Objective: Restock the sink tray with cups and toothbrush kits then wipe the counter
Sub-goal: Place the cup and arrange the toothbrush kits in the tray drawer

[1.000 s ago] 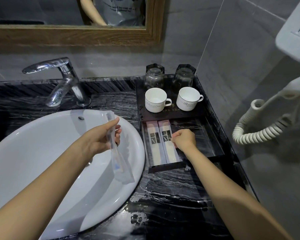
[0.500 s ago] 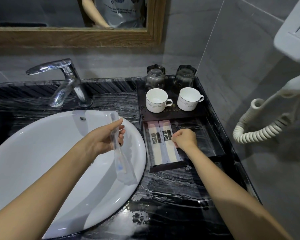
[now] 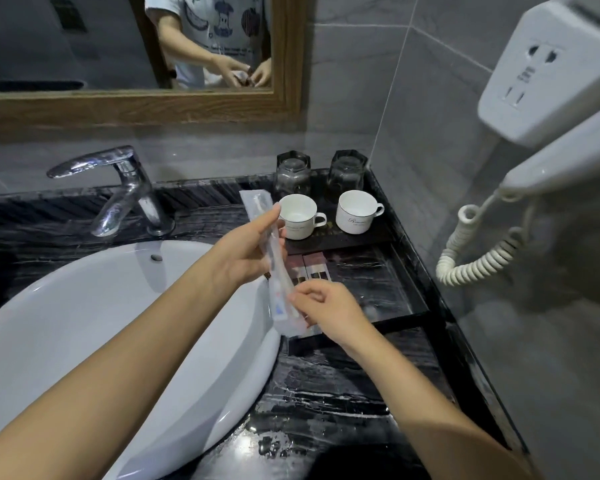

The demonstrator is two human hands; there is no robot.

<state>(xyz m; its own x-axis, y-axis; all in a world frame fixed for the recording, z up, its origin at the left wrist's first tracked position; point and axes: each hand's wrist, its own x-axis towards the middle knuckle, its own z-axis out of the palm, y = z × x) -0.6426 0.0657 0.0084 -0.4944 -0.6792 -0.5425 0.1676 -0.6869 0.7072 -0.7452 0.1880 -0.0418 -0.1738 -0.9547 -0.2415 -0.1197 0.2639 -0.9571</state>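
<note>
Already the tray (image 3: 406, 315) holds two mugs (image 3: 355, 212), two glasses (image 3: 292, 171) and two packets (image 3: 314, 268); both hands, left hand (image 3: 243, 252) and right hand (image 3: 329, 311), pinch a toothbrush kit (image 3: 278, 268) above it. Wiping apparently remains.

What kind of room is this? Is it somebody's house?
Probably a hotel bathroom, not a home. There's a white sink with a tap, a tray set with matching cups and wrapped guest items, and a wall-mounted hairdryer on a curly cord.
</note>
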